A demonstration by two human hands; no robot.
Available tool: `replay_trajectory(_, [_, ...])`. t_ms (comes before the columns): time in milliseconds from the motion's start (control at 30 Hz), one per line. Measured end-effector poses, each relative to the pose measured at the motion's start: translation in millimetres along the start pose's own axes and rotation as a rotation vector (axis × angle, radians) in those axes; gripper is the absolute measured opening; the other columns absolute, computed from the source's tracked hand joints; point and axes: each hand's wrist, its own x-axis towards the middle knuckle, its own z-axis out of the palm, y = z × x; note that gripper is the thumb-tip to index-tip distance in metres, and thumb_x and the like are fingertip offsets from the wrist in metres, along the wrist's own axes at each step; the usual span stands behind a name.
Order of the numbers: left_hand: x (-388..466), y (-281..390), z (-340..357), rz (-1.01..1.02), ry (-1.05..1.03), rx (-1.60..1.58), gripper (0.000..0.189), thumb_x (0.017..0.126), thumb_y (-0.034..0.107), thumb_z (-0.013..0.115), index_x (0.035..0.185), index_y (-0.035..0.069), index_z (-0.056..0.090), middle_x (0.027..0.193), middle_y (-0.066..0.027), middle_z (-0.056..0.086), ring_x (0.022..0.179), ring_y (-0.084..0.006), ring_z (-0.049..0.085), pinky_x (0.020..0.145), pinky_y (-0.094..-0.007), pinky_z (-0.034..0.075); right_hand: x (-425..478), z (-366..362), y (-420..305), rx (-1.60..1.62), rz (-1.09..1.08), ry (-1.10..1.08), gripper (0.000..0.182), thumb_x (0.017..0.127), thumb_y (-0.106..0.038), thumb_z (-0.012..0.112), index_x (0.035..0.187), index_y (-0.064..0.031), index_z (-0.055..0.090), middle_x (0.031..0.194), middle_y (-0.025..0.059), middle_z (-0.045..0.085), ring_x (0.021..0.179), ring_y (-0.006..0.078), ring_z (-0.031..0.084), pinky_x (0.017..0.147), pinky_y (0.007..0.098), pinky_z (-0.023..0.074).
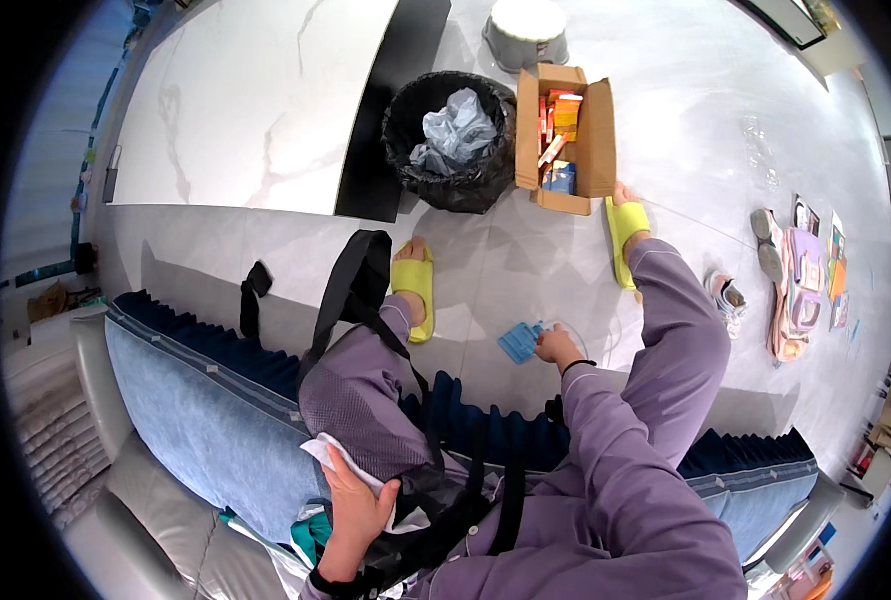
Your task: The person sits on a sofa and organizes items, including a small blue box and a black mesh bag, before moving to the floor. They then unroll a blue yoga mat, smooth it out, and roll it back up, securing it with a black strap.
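My left hand (355,501) presses a white cloth or wipe (338,456) against a black mesh bag (366,405) lying across my lap. Its wide black strap (334,300) loops out over my knee. My right hand (556,346) reaches down between my legs, fingers closed on the edge of a flat light-blue plastic object (519,343). A thin pale cord curves beside that object. Whether the object touches the floor, I cannot tell.
Ahead stand a black-lined bin (453,184), an open cardboard box (601,142) of small packets and a grey stool (526,41). A white marble-look table (228,105) is at left. Right lie a sneaker (727,300) and a pink-purple backpack (802,285). A black strap (252,300) lies left.
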Motion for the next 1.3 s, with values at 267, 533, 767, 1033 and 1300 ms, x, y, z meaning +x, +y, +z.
replay_trajectory(267, [8,8,-4,-0.069,-0.068,0.03,0.112,0.076,0.039,0.07,0.138,-0.014,-0.008,0.133,-0.0491,0.011,0.122,-0.0619,0.022,0.106,-0.055,0.021,27,-1,-14,0.009,0.073,0.0,0.032,0.082,-0.019,0.055,0.111,-0.0111,0.066,0.132,0.0165,0.043,0.118,0.0349,0.046,0.096,0.0431,0.0434])
replay_trajectory(533, [7,2,3,0.007,0.003,0.006,0.11,0.076,0.037,0.07,0.139,-0.01,-0.006,0.133,-0.0458,0.015,0.121,-0.0584,0.026,0.104,-0.0536,0.024,48,13,12,-0.007,-0.094,0.053,0.032,0.076,-0.025,0.053,0.097,-0.0084,0.07,0.108,0.0142,0.064,0.116,0.0354,0.048,0.095,0.0406,0.0431])
replay_trajectory(767, [11,14,4,-0.055,-0.028,0.037,0.111,0.076,0.043,0.068,0.139,-0.011,-0.005,0.133,-0.0465,0.012,0.122,-0.0586,0.025,0.105,-0.0538,0.023,41,29,18,-0.056,-0.014,0.005,0.031,0.082,-0.02,0.053,0.107,-0.0061,0.065,0.128,0.0177,0.046,0.117,0.035,0.047,0.096,0.0433,0.0434])
replay_trajectory(1033, [12,20,0,-0.105,-0.073,0.105,0.111,0.078,0.052,0.063,0.139,-0.011,-0.006,0.133,-0.0465,0.011,0.123,-0.0579,0.026,0.104,-0.0542,0.025,1,10,-20,0.066,-0.014,0.057,0.035,0.08,-0.021,0.056,0.112,-0.0074,0.063,0.139,0.0172,0.034,0.124,0.035,0.039,0.098,0.0443,0.0414])
replay_trajectory(1300, [16,22,1,-0.136,-0.068,0.085,0.109,0.074,0.049,0.068,0.136,-0.014,0.003,0.127,-0.0481,0.018,0.117,-0.0591,0.031,0.1,-0.0572,0.029,22,20,-34,-0.069,-0.102,0.052,0.03,0.08,-0.012,0.053,0.108,-0.0062,0.063,0.138,0.0178,0.034,0.119,0.0368,0.043,0.096,0.0437,0.0426])
